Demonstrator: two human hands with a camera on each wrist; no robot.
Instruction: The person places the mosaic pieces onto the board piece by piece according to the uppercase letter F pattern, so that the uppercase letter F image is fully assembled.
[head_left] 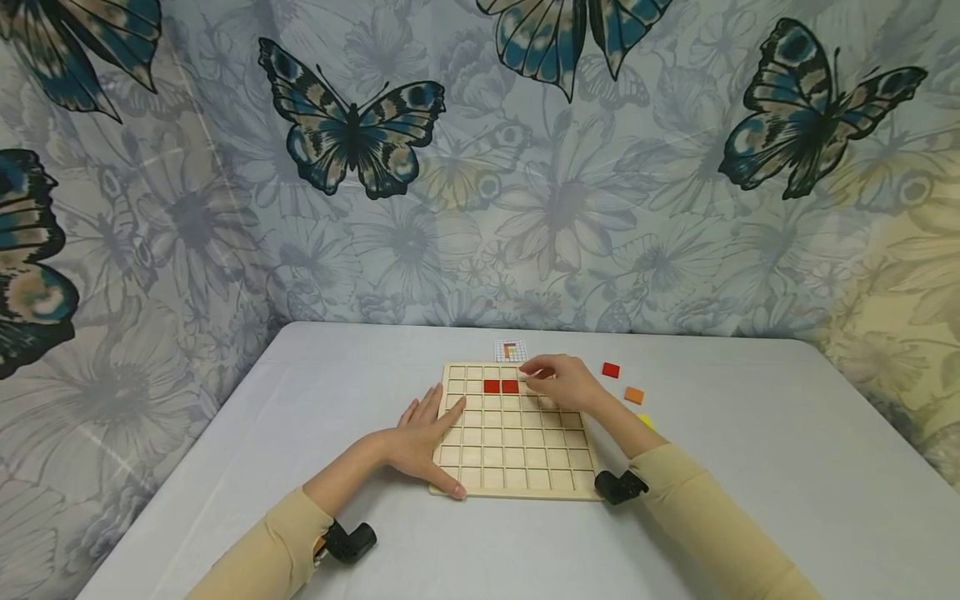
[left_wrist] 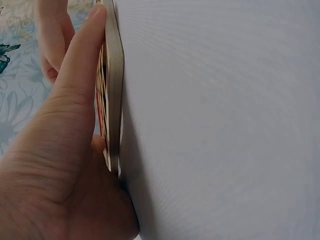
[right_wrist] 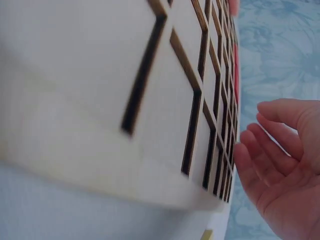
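A light wooden grid board (head_left: 517,456) lies flat on the table, with two red tiles (head_left: 492,387) side by side in its second row from the far edge. Spread fingers of my left hand (head_left: 415,442) steady the board's left side, the thumb at the near left corner; the left wrist view shows that thumb along the board's edge (left_wrist: 115,75). Over the far right part of the grid is my right hand (head_left: 564,383), just right of the red tiles. Its fingers are loosely bent, and nothing shows between them in the right wrist view.
Right of the board lie a loose red tile (head_left: 611,370), an orange tile (head_left: 634,395) and a yellow tile (head_left: 647,422), partly hidden by the right forearm. A small printed pattern card (head_left: 510,350) rests behind the board. The white table (head_left: 750,467) backs onto a butterfly-patterned wall covering.
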